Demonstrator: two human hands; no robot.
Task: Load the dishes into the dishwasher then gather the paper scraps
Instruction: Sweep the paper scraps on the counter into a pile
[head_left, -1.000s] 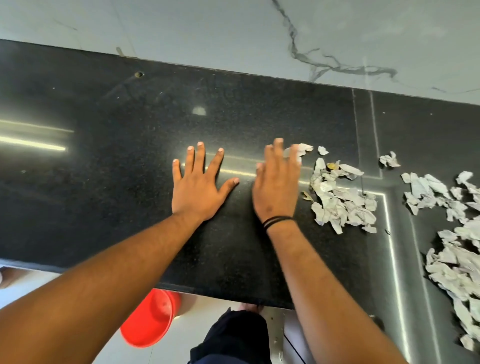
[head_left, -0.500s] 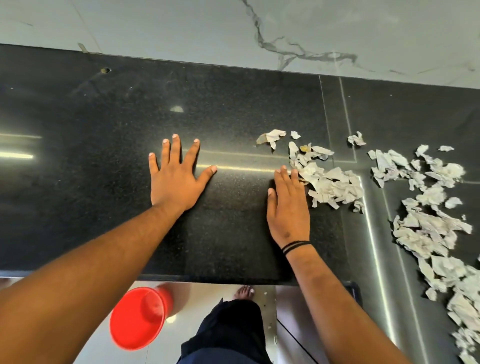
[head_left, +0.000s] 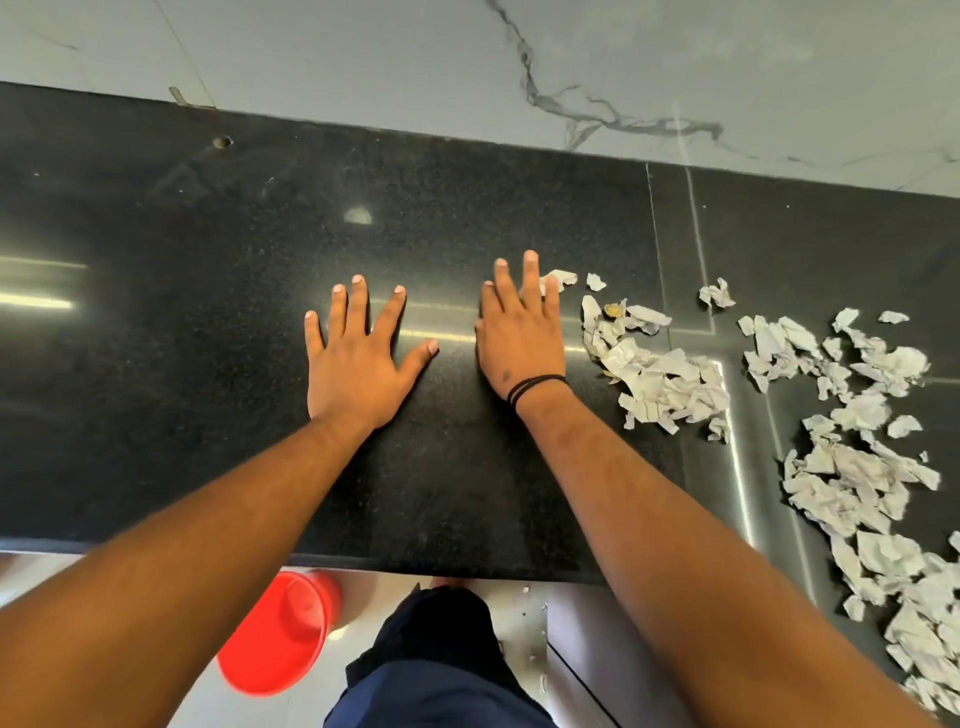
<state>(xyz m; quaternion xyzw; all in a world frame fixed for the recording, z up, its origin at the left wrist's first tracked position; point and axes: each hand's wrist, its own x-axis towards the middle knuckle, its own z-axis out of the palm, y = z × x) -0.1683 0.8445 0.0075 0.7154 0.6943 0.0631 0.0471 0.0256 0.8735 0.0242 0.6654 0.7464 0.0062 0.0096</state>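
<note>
1. My left hand (head_left: 358, 364) lies flat on the black bench (head_left: 182, 338), fingers spread wide, holding nothing.
2. My right hand (head_left: 522, 338) lies flat beside it, fingers straight and close together, empty, its far edge touching the nearest paper scraps (head_left: 660, 376).
3. More scraps trail off to the right.
4. A red bucket (head_left: 275, 634) stands on the floor below.

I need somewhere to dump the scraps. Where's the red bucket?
In the head view the red bucket sits on the floor, below the counter's near edge, under the left forearm.
</note>
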